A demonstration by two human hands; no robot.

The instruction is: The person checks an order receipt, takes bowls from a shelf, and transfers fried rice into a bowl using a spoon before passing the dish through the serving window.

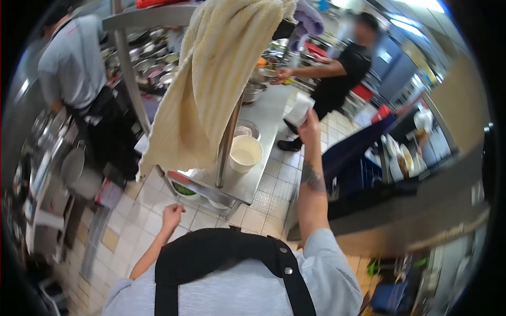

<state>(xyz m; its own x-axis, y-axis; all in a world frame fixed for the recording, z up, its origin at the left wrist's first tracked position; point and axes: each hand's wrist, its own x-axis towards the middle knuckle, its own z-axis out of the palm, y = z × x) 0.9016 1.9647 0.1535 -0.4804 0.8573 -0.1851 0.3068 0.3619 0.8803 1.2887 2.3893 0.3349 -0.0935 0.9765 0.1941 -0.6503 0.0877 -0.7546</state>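
Steadiness is mattering most here, in my judgement: the right hand [310, 126] is gripping a small white object [299, 109], perhaps paper or cloth, and it should be keeping a light but sure hold, well clear of the co-worker [340, 76] in black. From where I am standing, this object is hanging in the air beside the metal counter [270, 117]. The right arm [313, 200] is pointing forward, almost straight. The left hand [173, 216] is hanging lower, loosely curled; whether it is holding anything, I cannot tell.
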